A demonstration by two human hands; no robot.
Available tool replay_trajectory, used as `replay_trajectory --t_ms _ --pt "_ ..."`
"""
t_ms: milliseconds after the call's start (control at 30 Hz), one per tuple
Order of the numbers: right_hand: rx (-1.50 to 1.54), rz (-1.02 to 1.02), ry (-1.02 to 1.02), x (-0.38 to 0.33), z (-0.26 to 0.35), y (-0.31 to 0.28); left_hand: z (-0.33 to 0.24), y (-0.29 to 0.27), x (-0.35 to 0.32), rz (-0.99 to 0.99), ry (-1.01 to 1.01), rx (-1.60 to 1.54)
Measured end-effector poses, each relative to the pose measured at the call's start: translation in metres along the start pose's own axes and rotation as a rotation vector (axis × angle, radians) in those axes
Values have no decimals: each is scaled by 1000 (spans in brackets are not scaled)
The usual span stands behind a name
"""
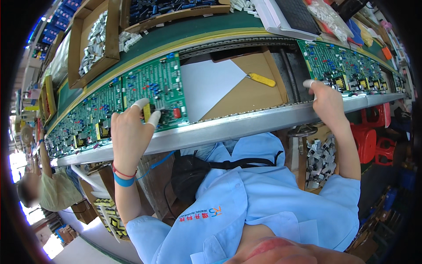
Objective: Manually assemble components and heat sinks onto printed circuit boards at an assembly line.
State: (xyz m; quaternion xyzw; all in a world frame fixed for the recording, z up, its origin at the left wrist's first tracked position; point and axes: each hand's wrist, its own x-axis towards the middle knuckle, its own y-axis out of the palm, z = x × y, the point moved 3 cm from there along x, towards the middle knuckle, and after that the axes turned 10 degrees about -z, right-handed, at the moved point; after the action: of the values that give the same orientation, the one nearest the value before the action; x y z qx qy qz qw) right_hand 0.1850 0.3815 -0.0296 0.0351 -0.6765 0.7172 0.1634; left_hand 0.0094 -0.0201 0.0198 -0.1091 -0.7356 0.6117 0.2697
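A green circuit board [151,83] full of small parts lies on the metal rail at left centre. My left hand [131,130], white covers on its thumb and a finger, closes around a yellow-and-black transformer [147,113] near the board's front edge. A red block-shaped component [176,113] sits just right of the thumb. Farther right, my right hand [327,103] is at the left corner of another green circuit board [338,64]. Its covered fingertip hooks that board's edge; the remaining fingers are curled and partly hidden.
Between the boards, a yellow-handled tool [262,79] lies on cardboard beside white paper [211,83]. Boxes of metal parts [94,42] and blue components [171,9] stand behind. The silver rail [228,125] runs before me. A person [55,189] is at far left; red stools [367,136] stand right.
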Motion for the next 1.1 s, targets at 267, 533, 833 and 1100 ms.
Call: replay_trajectory --t_ms 267,533,833,1100 --pt "67 -357 -228 187 31 35 -82 23 23 -4 230 -144" --pt "-62 -325 -299 287 35 124 -163 41 43 -22 431 -204" --pt "300 -249 -240 241 38 61 -147 65 151 -274 528 -40" --pt "117 -385 -254 246 31 50 -161 153 223 -202 594 -129"
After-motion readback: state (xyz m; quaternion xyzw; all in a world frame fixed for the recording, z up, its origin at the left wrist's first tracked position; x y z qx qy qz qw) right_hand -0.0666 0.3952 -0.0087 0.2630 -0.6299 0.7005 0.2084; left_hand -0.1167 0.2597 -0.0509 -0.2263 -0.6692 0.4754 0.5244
